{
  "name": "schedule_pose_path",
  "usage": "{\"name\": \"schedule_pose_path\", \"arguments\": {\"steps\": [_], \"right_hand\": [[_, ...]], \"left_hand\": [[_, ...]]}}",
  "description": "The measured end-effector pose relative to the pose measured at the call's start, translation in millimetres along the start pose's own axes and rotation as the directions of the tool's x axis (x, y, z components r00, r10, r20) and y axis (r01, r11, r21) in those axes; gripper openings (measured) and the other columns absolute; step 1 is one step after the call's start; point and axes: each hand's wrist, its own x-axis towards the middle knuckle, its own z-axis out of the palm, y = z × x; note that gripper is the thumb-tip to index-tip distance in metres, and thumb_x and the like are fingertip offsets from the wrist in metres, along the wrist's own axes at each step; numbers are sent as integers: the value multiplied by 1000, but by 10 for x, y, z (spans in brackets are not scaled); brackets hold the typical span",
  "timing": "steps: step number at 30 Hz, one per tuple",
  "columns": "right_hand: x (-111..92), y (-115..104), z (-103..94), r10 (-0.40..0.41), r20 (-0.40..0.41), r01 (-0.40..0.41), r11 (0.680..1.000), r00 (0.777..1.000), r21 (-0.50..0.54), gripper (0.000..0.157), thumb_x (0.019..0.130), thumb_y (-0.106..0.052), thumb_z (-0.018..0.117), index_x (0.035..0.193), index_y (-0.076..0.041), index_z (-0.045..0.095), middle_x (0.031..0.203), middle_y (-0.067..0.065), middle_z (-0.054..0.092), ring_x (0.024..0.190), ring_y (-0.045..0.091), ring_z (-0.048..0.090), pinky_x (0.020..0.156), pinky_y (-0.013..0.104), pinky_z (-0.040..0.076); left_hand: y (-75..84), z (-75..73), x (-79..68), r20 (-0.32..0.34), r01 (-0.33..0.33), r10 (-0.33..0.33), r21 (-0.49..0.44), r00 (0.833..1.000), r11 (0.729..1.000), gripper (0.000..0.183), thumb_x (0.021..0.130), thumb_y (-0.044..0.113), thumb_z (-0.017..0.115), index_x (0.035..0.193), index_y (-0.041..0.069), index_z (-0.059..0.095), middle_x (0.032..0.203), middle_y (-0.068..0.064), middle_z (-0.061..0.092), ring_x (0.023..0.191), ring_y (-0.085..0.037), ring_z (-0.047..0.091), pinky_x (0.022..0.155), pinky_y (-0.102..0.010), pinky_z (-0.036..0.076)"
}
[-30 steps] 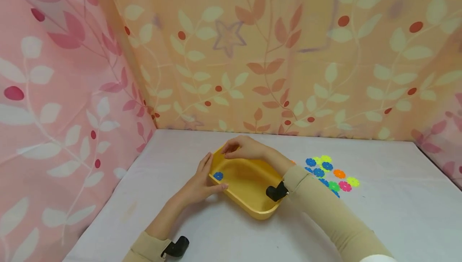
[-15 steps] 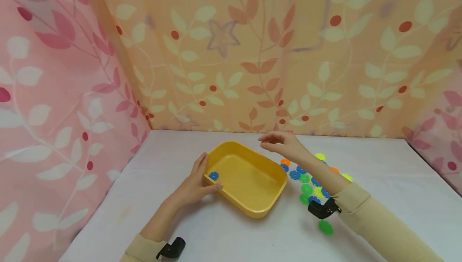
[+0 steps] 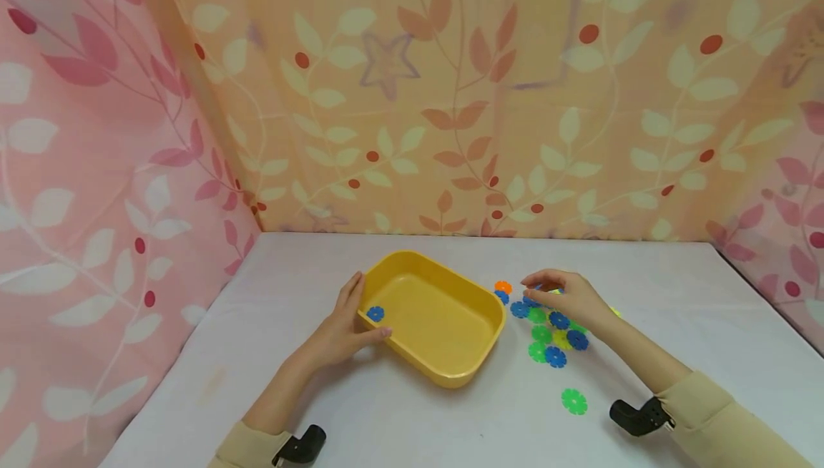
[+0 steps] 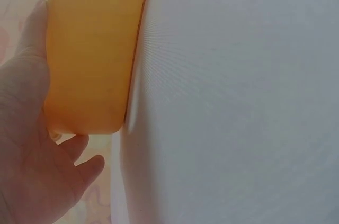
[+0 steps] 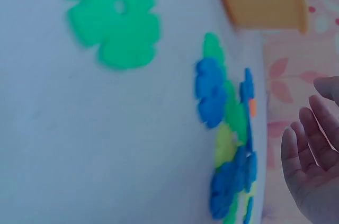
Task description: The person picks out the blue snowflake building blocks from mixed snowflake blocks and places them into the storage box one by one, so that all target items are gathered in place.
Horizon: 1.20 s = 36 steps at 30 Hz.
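Note:
My left hand [image 3: 337, 332] holds the left corner of a yellow plastic tub [image 3: 444, 321], thumb over the near rim and fingers along the outer end wall. One blue flower-shaped disc [image 3: 375, 313] lies inside, in that corner. From below, the left wrist view shows the hand [image 4: 29, 144] against the tub's side wall [image 4: 95, 49]. To the right, my right hand [image 3: 569, 300] hovers over a loose cluster of flower-shaped plastic discs [image 3: 542, 333], blue, green and yellow, and hides some of them. In the right wrist view its fingers [image 5: 310, 147] are loosely bent, with nothing between them.
A single green disc [image 3: 574, 401] lies nearer the front, apart from the cluster. An orange disc [image 3: 503, 287] sits by the tub's right end. White cloth covers the table [image 3: 412, 425], and a patterned curtain [image 3: 399, 132] hangs behind its far edge.
My right hand has moved from over the tub rightward and down to the disc cluster. The left hand keeps its hold on the tub. The view has shifted slightly.

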Motion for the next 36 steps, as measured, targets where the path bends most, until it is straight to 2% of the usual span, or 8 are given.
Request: {"name": "schedule_pose_path", "arguments": {"steps": [5,10,20,25,36], "right_hand": [[-1,173,34,22,29,-20,996,999,-92,35,90,-35,71,114,-11,70,105,3,68,95,22,57,76,29,50],[14,238,75,15,49,-8,989,999,-145,31,87,-31,74,111,-11,71,102,2,67,88,21,54,70,27,49],[44,277,103,-61,49,70,976,997,-208,29,82,-30,80,104,-12,72,83,-3,58,76,18,48,58,23,41],[53,267,124,-69,51,79,969,996,-234,30,81,-29,81,103,-11,72,83,-3,58,74,17,47,57,23,41],[54,246,145,-74,50,84,965,996,-249,26,81,-26,80,101,-11,71,84,-2,58,72,17,47,57,23,40]], "left_hand": [[2,-7,-6,-1,10,-10,-4,1000,1000,113,82,54,73,157,6,2,163,-1,-5,147,-32,11,114,-54,18],[2,-5,-9,0,18,-18,-11,1000,1000,114,81,55,73,157,8,2,163,1,-5,147,-31,11,114,-55,19],[1,-12,-15,5,21,-21,-11,1000,1000,114,81,56,73,158,12,1,162,5,-6,147,-30,12,113,-55,20],[3,-8,-15,13,25,-25,-18,1000,1000,114,81,56,73,158,15,0,162,4,-7,147,-30,11,113,-55,20],[21,-14,-19,14,29,-28,-17,999,999,114,81,57,72,158,11,1,162,7,-7,147,-29,13,113,-54,21]]}}
